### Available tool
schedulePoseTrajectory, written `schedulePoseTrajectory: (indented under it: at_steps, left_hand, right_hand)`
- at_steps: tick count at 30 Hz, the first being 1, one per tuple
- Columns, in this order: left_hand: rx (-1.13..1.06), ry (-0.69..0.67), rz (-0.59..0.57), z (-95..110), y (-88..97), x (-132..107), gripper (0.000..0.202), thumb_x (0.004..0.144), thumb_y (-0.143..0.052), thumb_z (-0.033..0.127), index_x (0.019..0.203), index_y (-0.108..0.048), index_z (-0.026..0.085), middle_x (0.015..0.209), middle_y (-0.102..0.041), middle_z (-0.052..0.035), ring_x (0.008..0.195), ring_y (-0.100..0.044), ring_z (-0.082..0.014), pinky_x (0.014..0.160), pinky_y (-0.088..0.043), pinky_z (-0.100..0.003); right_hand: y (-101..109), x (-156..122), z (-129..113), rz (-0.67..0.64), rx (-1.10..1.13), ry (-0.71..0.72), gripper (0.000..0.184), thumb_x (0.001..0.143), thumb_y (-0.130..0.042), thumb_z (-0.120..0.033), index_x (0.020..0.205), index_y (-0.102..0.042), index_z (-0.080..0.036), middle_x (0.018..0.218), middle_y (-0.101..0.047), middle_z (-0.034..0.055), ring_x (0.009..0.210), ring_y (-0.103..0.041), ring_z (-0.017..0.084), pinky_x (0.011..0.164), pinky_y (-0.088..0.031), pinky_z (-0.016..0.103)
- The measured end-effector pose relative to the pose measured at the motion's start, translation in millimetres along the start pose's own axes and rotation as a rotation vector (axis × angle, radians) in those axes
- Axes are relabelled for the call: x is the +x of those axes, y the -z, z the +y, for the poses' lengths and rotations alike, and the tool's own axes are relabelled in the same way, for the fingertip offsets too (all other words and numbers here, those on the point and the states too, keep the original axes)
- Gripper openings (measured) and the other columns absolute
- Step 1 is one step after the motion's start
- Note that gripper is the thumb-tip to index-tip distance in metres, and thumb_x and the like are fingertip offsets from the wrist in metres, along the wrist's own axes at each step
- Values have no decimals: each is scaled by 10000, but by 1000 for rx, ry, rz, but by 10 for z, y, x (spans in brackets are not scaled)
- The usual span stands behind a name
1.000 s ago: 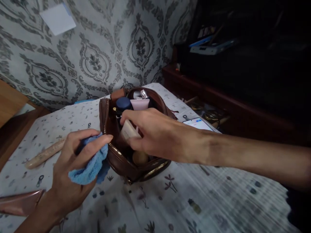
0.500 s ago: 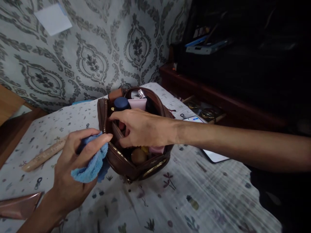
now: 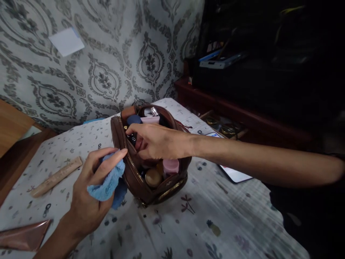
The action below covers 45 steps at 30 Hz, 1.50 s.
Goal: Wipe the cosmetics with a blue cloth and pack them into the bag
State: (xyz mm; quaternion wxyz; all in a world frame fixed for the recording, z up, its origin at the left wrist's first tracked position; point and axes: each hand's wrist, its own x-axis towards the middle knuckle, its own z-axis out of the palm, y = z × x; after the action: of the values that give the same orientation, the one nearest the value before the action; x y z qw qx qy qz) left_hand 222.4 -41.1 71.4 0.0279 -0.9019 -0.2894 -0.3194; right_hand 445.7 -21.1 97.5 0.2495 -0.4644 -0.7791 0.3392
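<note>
A brown zip bag (image 3: 129,181) stands open on the patterned cloth, packed with toiletries. My right hand (image 3: 159,140) reaches down into it, fingers curled near a small black item (image 3: 132,139); exactly what they grip is hidden. Around that hand sit a dark blue lid (image 3: 134,119), a pale pink tube (image 3: 150,120), a round tan cap (image 3: 153,178) and a pink cap (image 3: 170,166). My left hand (image 3: 90,189) is closed on a light blue cloth (image 3: 105,182), its thumb and forefinger by the bag's left zip edge.
A beige tube (image 3: 56,176) and a shiny rose-coloured pouch (image 3: 25,235) lie to the left. A phone (image 3: 237,174) rests right of the bag, partly beneath my forearm. Beyond it is an open drawer (image 3: 242,133) holding round metallic items. Patterned wallpaper (image 3: 105,79) rises behind.
The view has shifted slightly. My right hand is still in the bag, its fingers moved a little, and the black item and pink cap show more. My left hand keeps the cloth.
</note>
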Motion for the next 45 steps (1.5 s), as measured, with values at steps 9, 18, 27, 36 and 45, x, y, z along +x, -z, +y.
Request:
schedulePoseTrajectory:
  at_steps: [9,18,27,36,45]
  left_hand:
    - [-35,23,-43,6,49,-21,420,916,-470,95,1281,-572,275,1292,-580,-65,1196,-596,-228,933,-541,-317]
    - [-22,78,4,-16,125,-130,328,930,-484,140,1211,-609,256,1238,-606,-68,1183,-600,-228,1015,-488,-383]
    - [-8,322,-10,-640,62,-649,260,910,-484,266,1123,-628,223,1157,-665,-84,1129,-622,-289,1053,-459,-503]
    - [44,455,-81,-795,-111,-1073,333,861,-449,236,1135,-631,189,1197,-647,-103,1137,-617,-286,990,-506,-453]
    - [-22,503,-143,-699,-352,-1202,335,863,-420,146,1142,-601,187,1155,-627,-87,1125,-595,-237,1006,-480,-411]
  right_hand:
    - [-24,5,-27,45,-102,-2,355,736,-682,-51,1079,-610,-107,750,-668,-13,696,-613,136,628,-418,229]
    - [86,-219,-153,136,-120,1,238,781,-626,-41,1000,-668,-125,786,-678,4,721,-625,133,681,-433,236]
    - [-120,-864,-63,482,150,230,401,943,-599,-367,603,-555,-159,550,-532,-36,504,-454,63,505,-348,207]
    - [-545,-1160,-56,419,-7,439,302,988,-542,-241,701,-598,-165,573,-531,-34,496,-462,72,492,-371,218]
    - [-744,-1034,-213,454,-89,499,110,957,-567,-167,997,-669,-158,796,-727,52,682,-661,135,635,-514,246]
